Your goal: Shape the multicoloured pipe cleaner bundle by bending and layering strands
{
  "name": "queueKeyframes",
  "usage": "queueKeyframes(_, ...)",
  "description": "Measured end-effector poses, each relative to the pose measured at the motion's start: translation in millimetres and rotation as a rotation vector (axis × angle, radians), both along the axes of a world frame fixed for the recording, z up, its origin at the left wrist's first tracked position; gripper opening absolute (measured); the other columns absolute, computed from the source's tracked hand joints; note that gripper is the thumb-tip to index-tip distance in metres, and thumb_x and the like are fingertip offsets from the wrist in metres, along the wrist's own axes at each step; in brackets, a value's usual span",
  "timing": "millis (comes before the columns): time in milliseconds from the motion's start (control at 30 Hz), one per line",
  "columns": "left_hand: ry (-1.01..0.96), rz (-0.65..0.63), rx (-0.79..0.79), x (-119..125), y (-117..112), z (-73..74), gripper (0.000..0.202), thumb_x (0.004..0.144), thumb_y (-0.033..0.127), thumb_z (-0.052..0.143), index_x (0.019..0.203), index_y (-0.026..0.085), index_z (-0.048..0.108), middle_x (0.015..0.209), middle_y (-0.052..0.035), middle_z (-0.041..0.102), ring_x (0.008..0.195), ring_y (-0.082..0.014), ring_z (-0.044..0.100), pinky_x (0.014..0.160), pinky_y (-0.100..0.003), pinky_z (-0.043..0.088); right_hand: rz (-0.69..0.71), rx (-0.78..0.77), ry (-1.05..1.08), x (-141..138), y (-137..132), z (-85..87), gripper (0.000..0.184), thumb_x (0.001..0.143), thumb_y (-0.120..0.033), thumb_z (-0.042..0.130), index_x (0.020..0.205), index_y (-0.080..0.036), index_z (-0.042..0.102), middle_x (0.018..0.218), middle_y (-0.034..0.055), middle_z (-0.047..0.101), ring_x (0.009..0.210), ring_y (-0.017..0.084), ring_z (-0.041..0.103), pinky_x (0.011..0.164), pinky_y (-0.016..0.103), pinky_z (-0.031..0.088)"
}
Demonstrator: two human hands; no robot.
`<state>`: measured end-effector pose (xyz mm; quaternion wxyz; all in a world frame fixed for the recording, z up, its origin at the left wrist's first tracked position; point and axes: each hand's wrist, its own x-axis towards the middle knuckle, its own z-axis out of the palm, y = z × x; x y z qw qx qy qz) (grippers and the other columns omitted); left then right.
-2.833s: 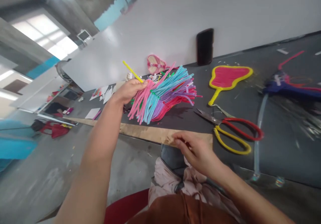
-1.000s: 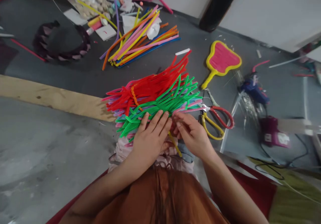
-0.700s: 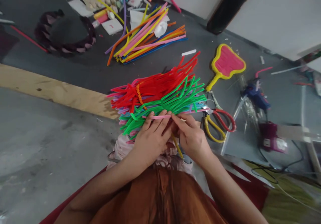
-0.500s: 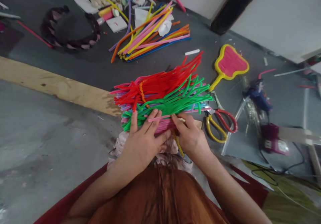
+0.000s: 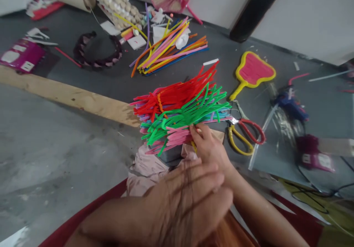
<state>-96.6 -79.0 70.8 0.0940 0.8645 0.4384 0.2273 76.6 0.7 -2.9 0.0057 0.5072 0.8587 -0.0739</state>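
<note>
A bundle of pipe cleaners [image 5: 179,108], red on top, green in the middle, pink and purple below, lies at the table's near edge. My right hand [image 5: 211,149] pinches its near side, fingertips on the pink strands, with a yellow strand partly hidden under the fingers. My left hand [image 5: 188,199] is close to the camera and blurred, lifted off the bundle, its fingers stretched out flat and holding nothing. It hovers over my lap and covers part of my right wrist.
Red-and-yellow scissors [image 5: 246,138] lie right of the bundle, a yellow-rimmed pink fan shape [image 5: 253,71] and a blue glue gun [image 5: 290,105] beyond. Loose pipe cleaners [image 5: 171,51] and a dark headband [image 5: 96,51] lie farther back. A wooden strip [image 5: 69,95] edges the table.
My left hand has come off the bundle and pulled back toward the camera. My right hand stays on the bundle's near edge. The view has tilted slightly upward.
</note>
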Motion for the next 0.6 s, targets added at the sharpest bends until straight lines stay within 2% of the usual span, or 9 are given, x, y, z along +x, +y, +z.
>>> queueKeyframes(33,-0.004,-0.087,0.060,12.6,8.0,-10.5,0.039,0.098,0.020,0.044,0.135,0.022,0.055,0.136,-0.0012,0.064,0.137,-0.0154,0.049,0.117,-0.032,0.039,-0.005,-0.018,0.016,0.1,0.2,-0.4,0.049,0.092,-0.014,0.048,0.140,-0.017,0.053,0.127,0.0150,0.060,0.103,0.023,0.066,0.085,0.032,0.059)
queueKeyframes(67,0.011,-0.086,0.117,22.1,17.3,-22.9,0.039,0.098,0.023,0.045,0.135,0.013,0.055,0.138,-0.0088,0.062,0.138,-0.0200,0.048,0.118,-0.037,0.037,-0.005,-0.035,0.035,0.3,0.4,-0.7,0.047,0.093,-0.015,0.047,0.139,-0.018,0.054,0.127,0.0144,0.061,0.103,0.023,0.065,0.084,0.032,0.059)
queueKeyframes(133,0.132,0.029,0.113,30.9,34.4,-48.6,0.052,0.100,0.037,0.045,0.140,0.006,0.047,0.148,-0.0173,0.052,0.143,-0.0283,0.042,0.119,-0.049,0.032,0.003,-0.058,0.060,0.9,1.0,-0.9,0.042,0.094,-0.015,0.045,0.134,-0.016,0.058,0.125,0.0150,0.061,0.100,0.022,0.065,0.082,0.031,0.059)
queueKeyframes(200,0.223,0.113,0.069,28.8,43.8,-69.6,0.067,0.099,0.050,0.042,0.144,0.001,0.042,0.152,-0.0217,0.044,0.145,-0.0317,0.037,0.120,-0.053,0.027,0.013,-0.052,0.069,1.4,1.7,-0.6,0.040,0.093,-0.013,0.045,0.129,-0.013,0.061,0.123,0.0170,0.062,0.095,0.023,0.066,0.080,0.033,0.060)
queueKeyframes(267,0.289,0.172,0.010,22.6,44.7,-82.9,0.073,0.098,0.055,0.038,0.147,0.001,0.039,0.154,-0.0210,0.041,0.146,-0.0316,0.036,0.122,-0.055,0.021,0.033,-0.021,0.091,2.1,2.5,-0.8,0.040,0.091,-0.011,0.046,0.128,-0.011,0.062,0.122,0.0187,0.061,0.095,0.024,0.066,0.082,0.036,0.060)
queueKeyframes(400,0.356,0.220,-0.043,17.5,37.9,-91.8,0.071,0.098,0.054,0.039,0.149,0.004,0.038,0.156,-0.0172,0.038,0.147,-0.0303,0.033,0.123,-0.054,0.019,0.059,0.033,0.197,6.9,4.1,-5.0,0.048,0.088,-0.006,0.044,0.134,-0.010,0.059,0.119,0.0195,0.062,0.099,0.026,0.067,0.085,0.038,0.061)
queueKeyframes(533,0.386,0.219,-0.084,20.5,37.7,-90.4,0.074,0.096,0.054,0.045,0.149,0.004,0.038,0.158,-0.0186,0.035,0.149,-0.0312,0.030,0.121,-0.054,0.023,0.035,0.015,0.405,19.3,4.1,-5.6,0.052,0.089,-0.005,0.040,0.137,-0.015,0.057,0.124,0.0155,0.063,0.107,0.022,0.066,0.088,0.034,0.060)
queueKeyframes(600,0.388,0.220,-0.098,21.6,39.3,-88.0,0.075,0.095,0.055,0.046,0.150,0.005,0.037,0.159,-0.0183,0.033,0.149,-0.0312,0.029,0.121,-0.056,0.024,0.028,0.059,0.510,24.7,4.3,-1.5,0.049,0.091,-0.006,0.039,0.135,-0.017,0.058,0.123,0.0128,0.065,0.111,0.019,0.065,0.092,0.031,0.058)
